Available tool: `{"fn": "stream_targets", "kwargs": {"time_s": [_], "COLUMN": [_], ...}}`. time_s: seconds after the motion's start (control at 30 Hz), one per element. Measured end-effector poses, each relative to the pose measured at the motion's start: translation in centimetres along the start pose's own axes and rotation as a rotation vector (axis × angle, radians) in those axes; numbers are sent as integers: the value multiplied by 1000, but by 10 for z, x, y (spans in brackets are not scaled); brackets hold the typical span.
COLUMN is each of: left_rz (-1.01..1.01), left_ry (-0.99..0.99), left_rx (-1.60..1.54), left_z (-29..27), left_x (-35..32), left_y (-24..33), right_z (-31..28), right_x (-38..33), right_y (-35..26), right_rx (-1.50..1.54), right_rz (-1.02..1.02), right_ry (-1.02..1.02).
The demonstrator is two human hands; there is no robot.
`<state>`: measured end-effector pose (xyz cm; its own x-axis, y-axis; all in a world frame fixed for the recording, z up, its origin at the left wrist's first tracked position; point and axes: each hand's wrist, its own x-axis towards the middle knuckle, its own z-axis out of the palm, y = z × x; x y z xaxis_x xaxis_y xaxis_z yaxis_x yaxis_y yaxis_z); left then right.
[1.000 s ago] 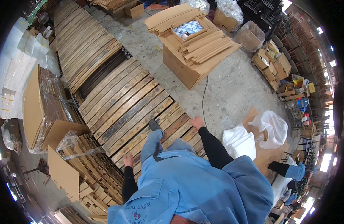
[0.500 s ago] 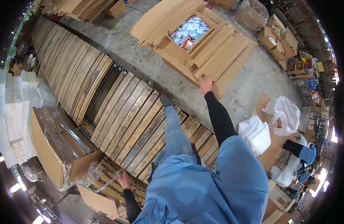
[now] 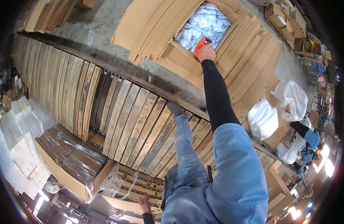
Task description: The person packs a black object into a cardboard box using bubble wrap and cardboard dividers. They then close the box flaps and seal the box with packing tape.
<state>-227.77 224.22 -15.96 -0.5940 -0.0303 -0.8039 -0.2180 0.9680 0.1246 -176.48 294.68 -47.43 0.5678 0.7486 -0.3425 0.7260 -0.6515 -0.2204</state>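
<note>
1. While the person stands on a run of wooden pallets (image 3: 142, 123), the right hand (image 3: 206, 53) is stretched far forward, its fingers clenched around an orange tool (image 3: 199, 44).
2. The tool sits right at the near rim of an open cardboard box (image 3: 181, 59), just over the edge where the box wall meets the pale plastic packets (image 3: 203, 24) filling it.
3. Flat cardboard sheets (image 3: 157, 26) lie stacked along the box's left side, and more sheets (image 3: 254, 56) crowd its right side, so the open top of the box is the only clear gap there.
4. Between the pallet edge and the box runs a strip of bare concrete floor (image 3: 116, 48), narrow but unobstructed.
5. The left hand (image 3: 144, 204) is low and behind, fingers spread, resting on a stack of cardboard (image 3: 138, 183); it grips nothing.
6. One shoe (image 3: 175, 108) is planted near the pallets' front edge.
7. White plastic bags (image 3: 263, 119) lie to the right, well apart from the tool.
</note>
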Motion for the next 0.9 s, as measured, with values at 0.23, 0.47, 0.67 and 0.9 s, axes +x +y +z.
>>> {"fn": "stream_targets", "kwargs": {"time_s": [0.23,0.47,0.67,0.9], "left_rz": [116,200,641,1263], "left_ry": [-25,-98,-544,-1221], "left_rx": [-21,-85,4,-99], "left_z": [13,24,94,135], "left_x": [7,44,35,-174], "left_y": [89,69,218,389], "right_z": [-34,-147,-261,-301], "right_x": [14,-23,-179,-433], "right_y": [-1,38,37,51], "right_rx": [-244,551,1165,1321], "right_rz": [-211,-7,-458,-622], "right_ry": [-66,-315,-431,-390]}}
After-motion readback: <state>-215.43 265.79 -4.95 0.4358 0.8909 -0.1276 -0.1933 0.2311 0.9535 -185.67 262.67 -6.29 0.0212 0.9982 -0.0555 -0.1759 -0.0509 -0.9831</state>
